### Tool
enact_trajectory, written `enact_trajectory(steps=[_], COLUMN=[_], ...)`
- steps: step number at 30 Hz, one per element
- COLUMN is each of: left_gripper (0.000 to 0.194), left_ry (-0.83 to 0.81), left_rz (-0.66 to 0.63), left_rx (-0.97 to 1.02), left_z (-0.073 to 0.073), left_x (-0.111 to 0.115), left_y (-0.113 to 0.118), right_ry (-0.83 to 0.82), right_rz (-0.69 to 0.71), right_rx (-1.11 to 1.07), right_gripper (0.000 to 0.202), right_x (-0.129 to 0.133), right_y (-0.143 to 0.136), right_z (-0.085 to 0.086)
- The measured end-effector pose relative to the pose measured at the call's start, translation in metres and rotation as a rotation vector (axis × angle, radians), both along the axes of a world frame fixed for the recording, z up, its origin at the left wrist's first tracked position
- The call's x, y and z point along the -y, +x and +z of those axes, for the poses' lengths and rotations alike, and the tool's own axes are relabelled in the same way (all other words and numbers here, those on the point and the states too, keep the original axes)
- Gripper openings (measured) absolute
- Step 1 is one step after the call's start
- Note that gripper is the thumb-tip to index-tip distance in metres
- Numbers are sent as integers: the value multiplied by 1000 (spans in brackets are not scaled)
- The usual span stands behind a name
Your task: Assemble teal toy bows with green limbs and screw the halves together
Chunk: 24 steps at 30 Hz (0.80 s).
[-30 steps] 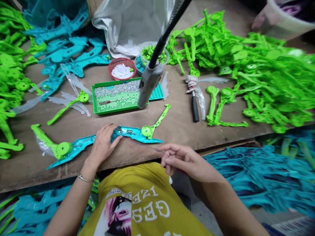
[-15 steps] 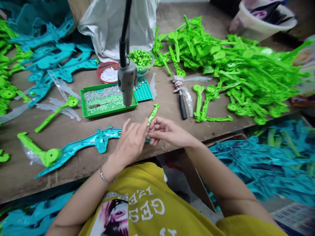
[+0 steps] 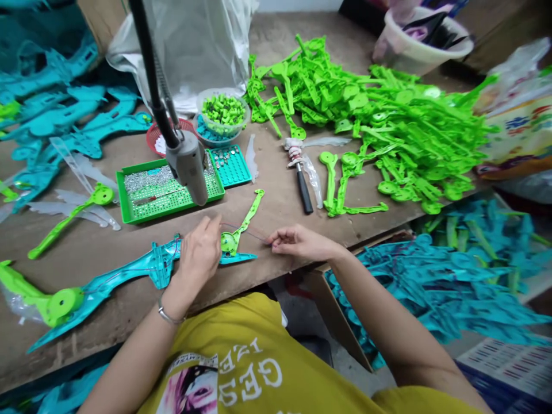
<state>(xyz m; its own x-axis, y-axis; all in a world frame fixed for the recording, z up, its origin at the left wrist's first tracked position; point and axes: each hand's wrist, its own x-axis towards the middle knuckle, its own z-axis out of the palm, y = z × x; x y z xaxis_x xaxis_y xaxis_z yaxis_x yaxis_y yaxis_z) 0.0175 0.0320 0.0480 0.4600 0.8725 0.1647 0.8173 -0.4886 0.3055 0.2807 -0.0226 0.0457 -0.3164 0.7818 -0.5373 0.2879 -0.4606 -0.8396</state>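
Observation:
A long blue plastic frame [image 3: 125, 273], shaped like a toy bow, lies hollow side up near the table's front edge. My left hand [image 3: 200, 247] is closed over it right of its middle, fingertips partly hidden. At the frame's right end sits a green arm with a round hub [image 3: 229, 244], its thin tip pointing up and right. Another green arm [image 3: 64, 305] is on the left end. My right hand [image 3: 299, 241] pinches thin wires [image 3: 248, 231], dark and reddish, which stretch across from beside my left fingers.
A green tray [image 3: 172, 215] of small metal parts holds a screwdriver; a gray power tool [image 3: 187, 167] hangs over it. Behind stand a teal tray [image 3: 241, 172] and a bowl [image 3: 245, 118] of green pieces. A black-handled tool [image 3: 304, 192] lies before heaped green arms [image 3: 366, 103].
My hands have moved apart, the left one leftward along the blue frame. The wires now stretch between them, and the green hub is uncovered. The camera view has shifted.

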Motion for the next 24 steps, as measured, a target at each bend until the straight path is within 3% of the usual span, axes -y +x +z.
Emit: enact_trajectory(steps=[5, 9, 12, 15, 17, 20, 24], left_gripper=[35, 35, 42, 38, 27, 17, 56], left_ry=[40, 17, 211, 328, 176, -5, 19], left_rz=[-61, -79, -30, -277, -430, -275, -109], left_rx=[69, 123, 215, 465, 544, 354, 89], left_z=[2, 16, 32, 39, 35, 16, -10], left_x=[23, 38, 45, 60, 70, 72, 58], left_y=[-20, -34, -31, -14, 0, 19, 30], right_ry=[2, 61, 15, 31, 40, 22, 35], right_rz=[-146, -225, -253, -343, -383, -371, -276], right_rx=[104, 71, -40, -132, -176, -204, -89], right_gripper=[32, 31, 39, 47, 49, 47, 44], right_x=[1, -6, -12, -17, -18, -17, -12], right_y=[2, -6, -15, -24, -28, -29, -25], right_z=[-1, 3, 7, 10, 11, 11, 16])
